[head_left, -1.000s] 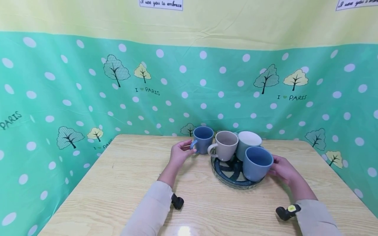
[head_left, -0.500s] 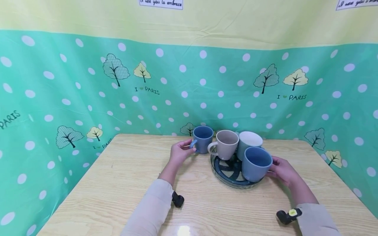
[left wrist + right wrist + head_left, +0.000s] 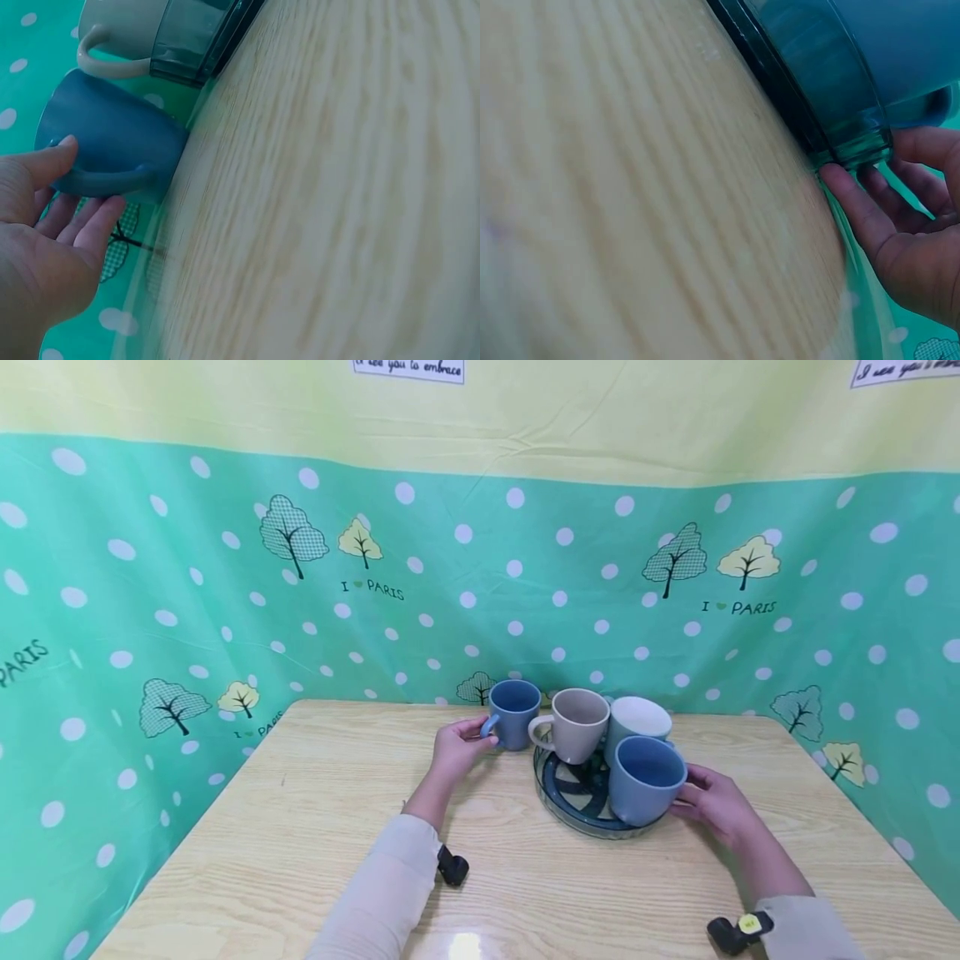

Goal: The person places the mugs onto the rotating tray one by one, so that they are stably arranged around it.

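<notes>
At the table's back, my left hand (image 3: 457, 747) pinches the handle of a blue mug (image 3: 516, 717), thumb on one side and fingers on the other in the left wrist view. To its right stands a round glass tray (image 3: 573, 817) with a dark green pattern. It carries a grey-beige mug (image 3: 576, 731), a blue-green mug with white inside (image 3: 640, 718) and, at the front right, another blue mug (image 3: 647, 781). My right hand (image 3: 716, 806) grips the tray's right edge, its digits at the glass wall (image 3: 829, 90) and base. Part of that edge is hidden by the hand.
The pale wooden table (image 3: 337, 793) ends at a green dotted cloth (image 3: 420, 635) hung behind and along both sides. The left blue mug and the grey-beige mug stand close together, near the back edge.
The tray has turned a little: the grey-beige and white-lined mugs shifted right, and the front blue mug shifted left. My right hand moved slightly left and toward me; the left hand stays on its mug.
</notes>
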The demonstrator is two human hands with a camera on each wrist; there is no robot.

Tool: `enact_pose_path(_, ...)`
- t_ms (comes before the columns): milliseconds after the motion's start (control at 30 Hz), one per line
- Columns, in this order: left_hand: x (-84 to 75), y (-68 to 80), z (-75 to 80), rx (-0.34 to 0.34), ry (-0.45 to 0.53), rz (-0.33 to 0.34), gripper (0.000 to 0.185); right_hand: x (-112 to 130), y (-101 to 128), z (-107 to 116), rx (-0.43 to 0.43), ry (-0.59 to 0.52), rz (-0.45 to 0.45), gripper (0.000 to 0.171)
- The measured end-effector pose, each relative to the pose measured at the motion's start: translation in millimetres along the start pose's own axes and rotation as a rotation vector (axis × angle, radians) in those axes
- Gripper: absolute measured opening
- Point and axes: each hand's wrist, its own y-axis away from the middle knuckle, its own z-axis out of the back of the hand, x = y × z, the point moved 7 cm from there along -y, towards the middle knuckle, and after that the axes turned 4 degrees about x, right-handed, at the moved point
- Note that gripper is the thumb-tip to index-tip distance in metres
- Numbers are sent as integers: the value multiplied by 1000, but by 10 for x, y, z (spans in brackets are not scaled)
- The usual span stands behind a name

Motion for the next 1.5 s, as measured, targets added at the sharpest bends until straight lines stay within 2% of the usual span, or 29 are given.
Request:
enact_pose_path(567, 31, -2, 10, -40, -35, 40, 23, -11, 115, -71, -9, -80, 4, 64)
enact_pose_path(833, 43, 21, 20, -48, -7, 61, 22, -9, 143, -98, -23, -102, 17, 67)
enact_pose_path(1067, 45, 39, 48, -49, -24, 52, 23, 7, 166, -130, -45, -124, 33, 65)
enact_pose_path(1500, 64, 84, 95, -35, 25, 89, 24, 18, 233, -172, -56, -97, -1, 66)
